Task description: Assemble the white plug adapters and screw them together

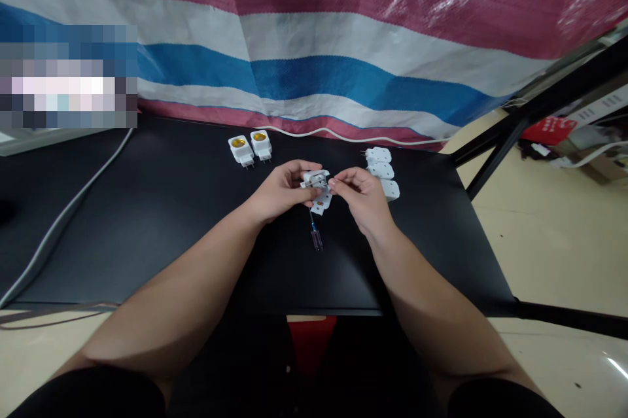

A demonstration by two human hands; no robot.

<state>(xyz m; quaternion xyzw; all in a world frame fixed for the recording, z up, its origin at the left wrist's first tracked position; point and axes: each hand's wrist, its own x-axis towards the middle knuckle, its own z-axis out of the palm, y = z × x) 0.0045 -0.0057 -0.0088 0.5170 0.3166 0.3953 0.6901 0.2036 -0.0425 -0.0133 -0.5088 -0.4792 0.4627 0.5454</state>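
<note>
My left hand [284, 190] grips a white plug housing [314, 177], its open inside facing up. Close against its right side, my right hand [360, 194] has thumb and index finger pinched together; what they hold, if anything, is too small to make out. Beneath the housing, on the table, lies a white plastic cover piece [320, 204], partly hidden by my left thumb. A screwdriver [316, 237] with a dark clear handle and blue collar lies just in front, its shaft pointing at the cover piece.
Two white plug-in units [239, 146] with golden round centres stand at the back left. Several white plug units [381, 171] lie beyond my right hand. A pale cable [69, 215] crosses the black table [161, 209] at left; striped sheeting [314, 78] hangs behind.
</note>
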